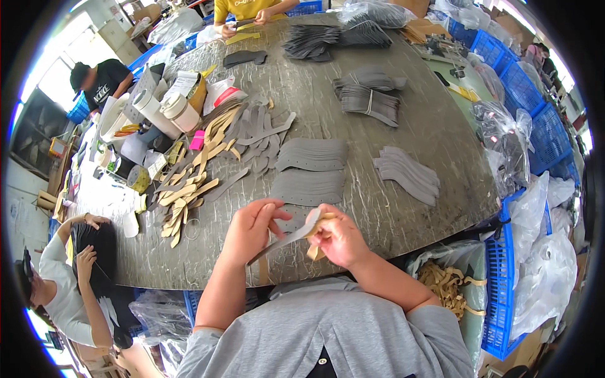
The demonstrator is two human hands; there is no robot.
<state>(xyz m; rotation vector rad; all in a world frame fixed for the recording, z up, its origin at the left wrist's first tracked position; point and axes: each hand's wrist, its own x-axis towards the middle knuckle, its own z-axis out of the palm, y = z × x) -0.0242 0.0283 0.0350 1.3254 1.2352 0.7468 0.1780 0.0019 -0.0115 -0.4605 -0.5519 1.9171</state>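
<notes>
Close to my body at the table's near edge, my right hand (341,237) pinches a grey curved strip (287,240) together with a tan piece (316,253) of like shape. The strip slants down to the left. My left hand (251,230) is beside it with fingers partly bent and apart, gripping nothing that I can see. Just beyond my hands lie overlapped rows of grey strips (307,188) with small holes, and another grey row (312,154) behind them. A fanned grey stack (408,175) rests to the right.
Loose tan and grey strips (189,189) heap on the left by white bottles (179,113). Banded grey bundles (368,101) lie farther back. Blue crates (498,290) and a bin of tan scraps (447,286) stand at right. Co-workers sit left and across the table (441,214).
</notes>
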